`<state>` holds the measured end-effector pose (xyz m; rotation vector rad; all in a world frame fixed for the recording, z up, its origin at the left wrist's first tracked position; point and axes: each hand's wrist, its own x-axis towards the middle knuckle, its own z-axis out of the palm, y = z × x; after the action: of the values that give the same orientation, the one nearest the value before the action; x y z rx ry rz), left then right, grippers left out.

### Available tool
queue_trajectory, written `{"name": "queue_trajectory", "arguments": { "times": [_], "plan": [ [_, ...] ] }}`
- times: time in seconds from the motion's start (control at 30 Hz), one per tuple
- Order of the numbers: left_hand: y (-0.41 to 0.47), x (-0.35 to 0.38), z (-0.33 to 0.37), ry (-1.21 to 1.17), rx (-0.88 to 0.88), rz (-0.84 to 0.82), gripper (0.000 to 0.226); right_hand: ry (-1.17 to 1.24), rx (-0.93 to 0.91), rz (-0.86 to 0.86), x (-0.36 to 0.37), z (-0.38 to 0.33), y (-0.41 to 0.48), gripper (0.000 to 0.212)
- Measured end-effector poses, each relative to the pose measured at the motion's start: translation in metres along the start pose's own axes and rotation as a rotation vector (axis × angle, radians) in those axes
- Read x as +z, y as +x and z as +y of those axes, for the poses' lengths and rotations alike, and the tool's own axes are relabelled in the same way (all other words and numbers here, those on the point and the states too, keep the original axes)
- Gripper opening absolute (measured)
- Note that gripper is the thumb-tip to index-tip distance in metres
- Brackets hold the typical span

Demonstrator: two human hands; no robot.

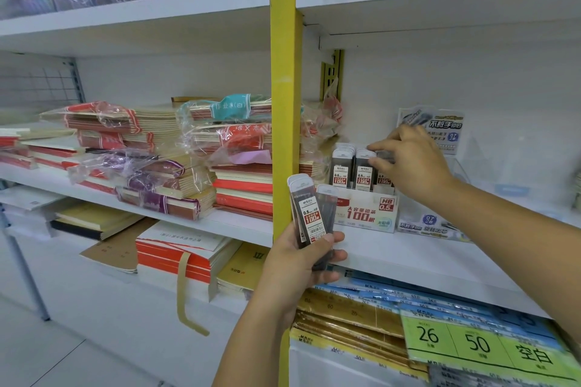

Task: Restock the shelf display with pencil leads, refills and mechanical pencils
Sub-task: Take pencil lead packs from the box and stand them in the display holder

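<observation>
**Both hands on lead cases at the HB 0.5 display box**

Your right hand point(412, 163) is over the white display box point(367, 214) marked HB 0.5. It pinches one dark lead case point(384, 163) between thumb and forefinger at the right end of the box. Just left of those fingers, the box holds upright boxed cases point(352, 166) in columns, white caps up and labels facing you. You cannot count how many stand behind the front ones.

Your left hand point(301, 258), lower and to the left of the right, grips a fanned bundle of cases point(311, 214) of the same kind in front of the yellow upright point(283, 104). At least three white caps show, and your fingers cover the bottom ends.

Under your right wrist, just beside the display box, sits a lower box point(430, 226) marked 07 2B. Your forearm hides what is in it. Behind your right hand, a printed header card point(440, 132) is partly covered by your knuckles. The pinched case is blurred and its label is hard to read.

Left of your left hand, past the upright, notebook stacks point(176, 160) in loose plastic wrap lie on the neighbouring shelf. Below your hands, a green price card point(478, 342) is cut off by the frame edge.
</observation>
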<state>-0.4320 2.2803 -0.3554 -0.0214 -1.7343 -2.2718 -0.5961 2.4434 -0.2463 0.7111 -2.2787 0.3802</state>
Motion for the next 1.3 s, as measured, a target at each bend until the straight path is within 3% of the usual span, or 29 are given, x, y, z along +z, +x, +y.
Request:
{"name": "queue_trajectory", "arguments": {
  "times": [0.07, 0.13, 0.23, 0.33, 0.47, 0.6, 0.77, 0.9, 1.0, 1.1, 1.3],
  "plan": [
    [0.000, 0.000, 0.000, 0.008, -0.003, -0.001, 0.030, 0.042, -0.025, 0.071, -0.006, -0.006, -0.007, 0.031],
    [-0.001, -0.001, 0.002, 0.015, -0.003, -0.007, 0.031, 0.237, -0.048, 0.087, -0.016, -0.019, -0.021, 0.026],
    [-0.003, -0.001, 0.004, 0.024, 0.003, -0.038, 0.031, 0.633, -0.027, -0.178, -0.029, -0.041, -0.047, 0.021],
    [-0.007, 0.001, 0.007, 0.022, 0.000, -0.102, 0.031, 0.864, 0.063, -0.464, -0.027, -0.051, -0.062, 0.024],
    [-0.009, 0.004, 0.009, -0.071, -0.032, -0.178, 0.033, 1.029, 0.147, -0.455, -0.028, -0.049, -0.068, 0.012],
    [-0.009, 0.004, 0.009, -0.169, -0.057, -0.221, 0.040, 1.169, 0.160, -0.454, -0.036, -0.040, -0.068, 0.014],
    [-0.008, 0.003, 0.007, -0.210, -0.085, -0.214, 0.041, 1.056, 0.165, -0.412, -0.042, -0.035, -0.073, 0.016],
    [-0.008, 0.002, 0.006, -0.134, -0.078, -0.147, 0.024, 0.927, 0.130, -0.439, -0.046, -0.028, -0.070, 0.023],
    [-0.008, -0.002, 0.006, -0.033, -0.056, -0.076, 0.021, 0.845, 0.164, -0.211, -0.054, -0.018, -0.054, 0.028],
    [-0.008, -0.004, 0.007, 0.059, -0.038, -0.064, 0.022, 0.691, 0.084, 0.064, -0.060, -0.016, -0.036, 0.034],
    [-0.008, -0.003, 0.008, 0.165, -0.026, -0.057, 0.022, 0.451, -0.064, 0.045, -0.045, -0.018, -0.014, 0.030]
  ]
}}
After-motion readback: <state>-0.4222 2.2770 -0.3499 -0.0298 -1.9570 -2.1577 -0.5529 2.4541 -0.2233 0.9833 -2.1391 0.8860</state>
